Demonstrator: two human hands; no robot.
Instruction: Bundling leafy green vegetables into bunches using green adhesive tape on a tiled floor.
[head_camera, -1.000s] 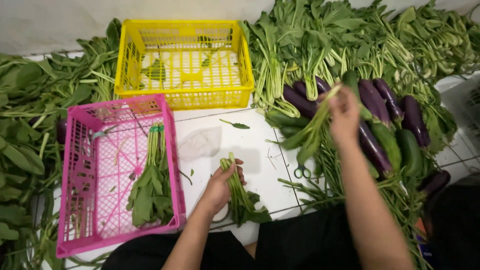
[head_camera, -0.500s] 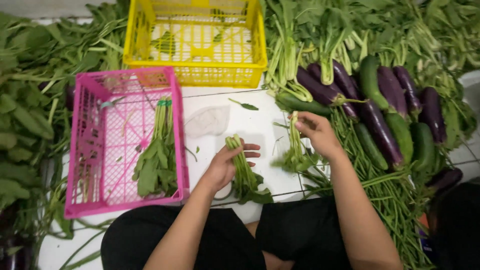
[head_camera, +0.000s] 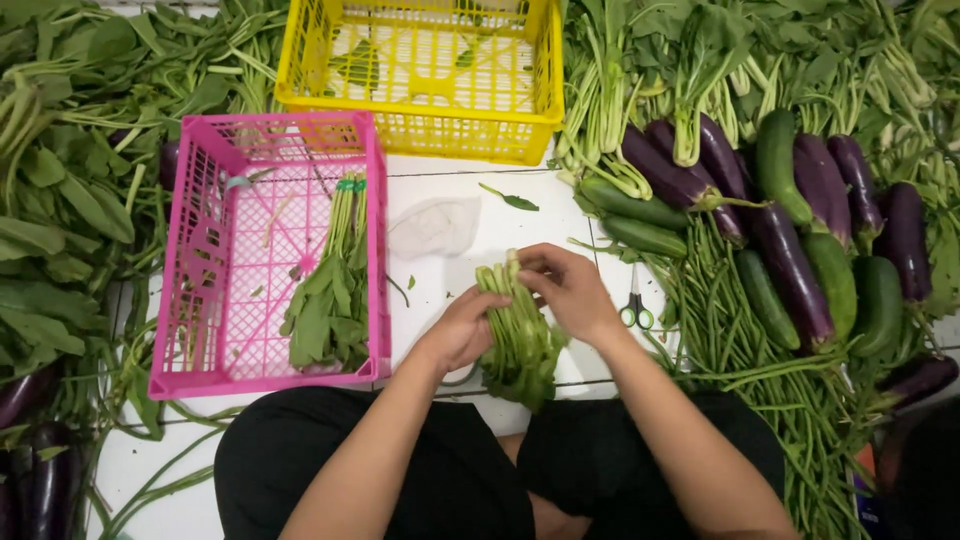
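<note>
A loose bundle of green leafy stalks (head_camera: 518, 335) lies between both hands over the white tiled floor (head_camera: 560, 215), just in front of the person's black-clad lap, its cut stem ends pointing away from the body and its leaves hanging down toward the knees. The left hand (head_camera: 462, 328) is closed around the bundle's left side near the middle, fingers wrapped onto the stalks. The right hand (head_camera: 568, 290) clamps the upper stem ends from the right, its fingertips pressed together on the tops of the stalks. Just right of that hand, a small pair of green-handled scissors (head_camera: 634, 306) rests on the floor. To the left stands a pink plastic lattice crate (head_camera: 205, 250) holding one tied bunch of leafy greens (head_camera: 330, 290) against its right wall. A yellow plastic lattice crate (head_camera: 420, 75) sits beyond it. Purple aubergines (head_camera: 790, 265), dark green cucumbers (head_camera: 778, 165) and long green beans (head_camera: 730, 330) lie heaped on the right, well apart from the bundle.
</note>
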